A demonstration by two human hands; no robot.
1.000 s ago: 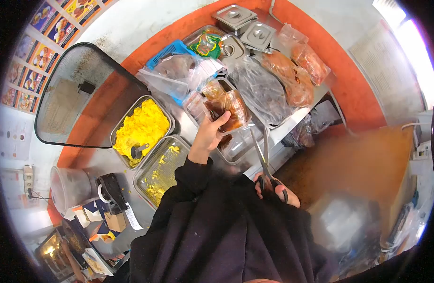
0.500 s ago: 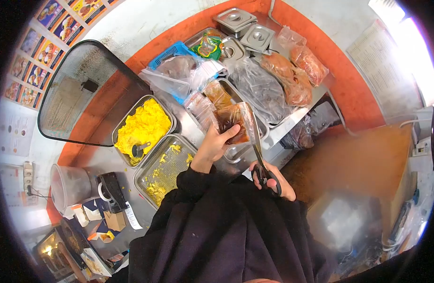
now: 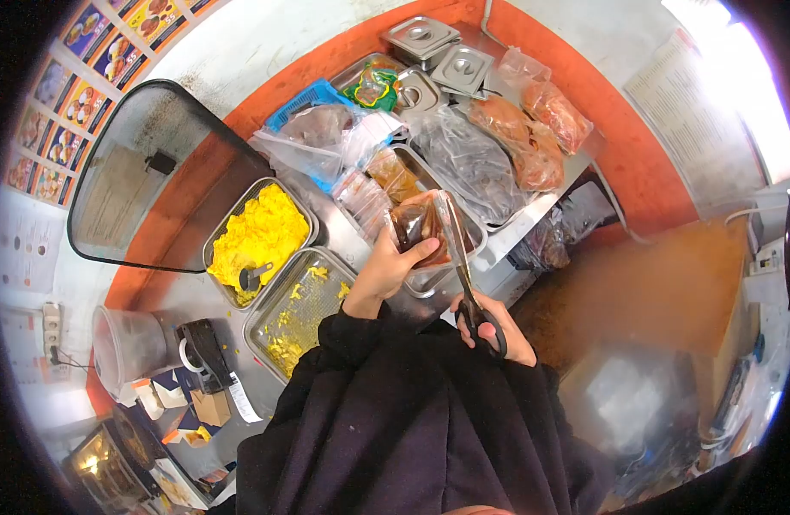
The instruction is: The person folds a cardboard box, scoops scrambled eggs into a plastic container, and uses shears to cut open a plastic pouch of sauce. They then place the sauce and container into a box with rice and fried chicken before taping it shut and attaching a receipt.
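Observation:
My left hand (image 3: pixel 388 273) grips a clear plastic pouch of dark brown sauce (image 3: pixel 418 225), thumb across its front. My right hand (image 3: pixel 508 333) is closed round the black handles of a pair of scissors (image 3: pixel 469 296), whose blades point up along the pouch's right edge. Behind the pouch, a metal tray (image 3: pixel 478 238) holds an amber-brown packet (image 3: pixel 392 174). More clear packets (image 3: pixel 360 202) lie to the left of it.
A tray of yellow food (image 3: pixel 259 225) with a dark scoop and a perforated tray (image 3: pixel 296 302) with yellow scraps stand left. Large bags of orange-red food (image 3: pixel 556 116) and a grey plastic bag (image 3: pixel 463 159) lie at the back, near lidded steel containers (image 3: pixel 420 36).
The scissor blades have drawn closer together along the pouch's right edge. The pouch has tilted slightly in my left hand and sits a little lower.

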